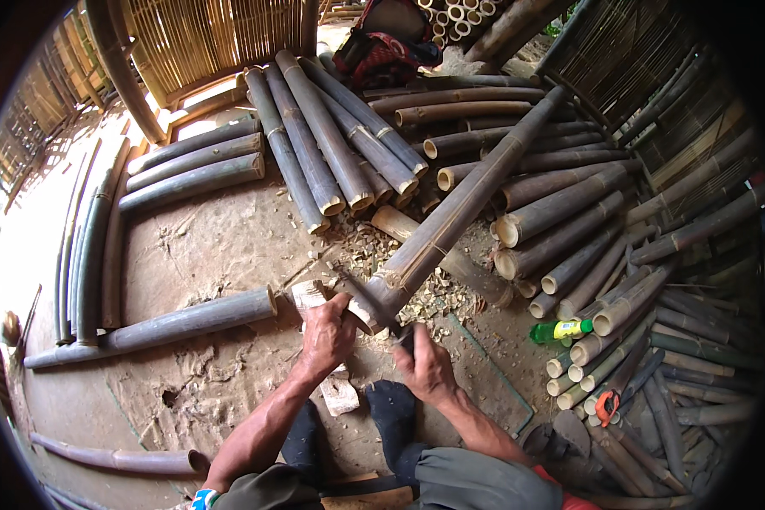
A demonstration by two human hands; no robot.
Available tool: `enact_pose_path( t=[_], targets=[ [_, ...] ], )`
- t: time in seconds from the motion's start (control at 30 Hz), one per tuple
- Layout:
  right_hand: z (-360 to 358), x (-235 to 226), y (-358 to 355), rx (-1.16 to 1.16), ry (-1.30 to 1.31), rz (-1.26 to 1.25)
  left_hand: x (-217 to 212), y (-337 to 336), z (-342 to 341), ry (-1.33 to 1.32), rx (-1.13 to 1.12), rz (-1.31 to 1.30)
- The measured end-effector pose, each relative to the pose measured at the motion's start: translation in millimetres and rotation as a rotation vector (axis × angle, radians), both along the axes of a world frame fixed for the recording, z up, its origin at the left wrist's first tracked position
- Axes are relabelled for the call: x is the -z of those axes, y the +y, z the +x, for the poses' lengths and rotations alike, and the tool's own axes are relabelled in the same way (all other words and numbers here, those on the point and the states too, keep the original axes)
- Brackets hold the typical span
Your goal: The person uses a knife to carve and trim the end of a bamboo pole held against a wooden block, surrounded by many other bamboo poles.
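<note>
A long bamboo pole (pixel 446 223) slants from the stacked poles at the far right down to the middle, its near end in front of me. My left hand (pixel 327 331) is closed at that near end, over a pale block of wood (pixel 310 296); its fingertips are partly hidden. My right hand (pixel 427 367) grips the dark handle of a long-bladed knife (pixel 367 297). The blade, slightly blurred, points up and left across the pole's near end. Shavings (pixel 421 310) lie around the pole.
Cut bamboo poles (pixel 561 204) are piled along the right; more (pixel 314 140) lie at the back. One thick pole (pixel 166 327) lies to the left. A green bottle (pixel 561 331) and an orange-and-black object (pixel 606 406) rest at the right. My feet (pixel 391 416) are just below my hands.
</note>
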State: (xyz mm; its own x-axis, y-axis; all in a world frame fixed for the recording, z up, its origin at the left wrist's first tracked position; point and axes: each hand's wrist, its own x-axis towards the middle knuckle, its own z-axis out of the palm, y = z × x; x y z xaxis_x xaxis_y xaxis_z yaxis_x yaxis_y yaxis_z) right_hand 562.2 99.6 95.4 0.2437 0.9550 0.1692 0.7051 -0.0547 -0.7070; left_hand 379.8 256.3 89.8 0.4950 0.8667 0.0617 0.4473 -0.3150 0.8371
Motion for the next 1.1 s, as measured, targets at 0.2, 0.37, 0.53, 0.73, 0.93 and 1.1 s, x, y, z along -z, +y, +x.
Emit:
enact_pose_path(
  t=[0.2, 0.37, 0.53, 0.73, 0.93, 1.1],
  targets=[
    [20.0, -11.0, 13.8, 0.271, 0.181, -0.163, -3.5, -1.2, 5.1, -0.047, -0.037, -0.073],
    [29.0, -9.5, 6.1, 0.123, -0.012, -0.146, 0.9, -2.7, 5.3, -0.063, -0.043, -0.168],
    [15.6, -11.7, 3.0, -0.108, -0.139, -0.071, 12.9, -2.8, 0.6, -0.096, -0.069, -0.231],
    [34.3, 2.9, 14.9, 0.237, 0.214, -0.092, 13.1, -6.0, 4.7, -0.081, -0.08, -0.24],
    [27.1, 17.7, 18.7, 0.294, -0.156, 0.11, 8.5, -9.6, 9.8, -0.196, -0.09, -0.462],
    [9.9, 4.0, 16.1, -0.078, -0.385, 0.141, 10.9, -10.4, 7.7, -0.229, -0.108, -0.588]
  ],
)
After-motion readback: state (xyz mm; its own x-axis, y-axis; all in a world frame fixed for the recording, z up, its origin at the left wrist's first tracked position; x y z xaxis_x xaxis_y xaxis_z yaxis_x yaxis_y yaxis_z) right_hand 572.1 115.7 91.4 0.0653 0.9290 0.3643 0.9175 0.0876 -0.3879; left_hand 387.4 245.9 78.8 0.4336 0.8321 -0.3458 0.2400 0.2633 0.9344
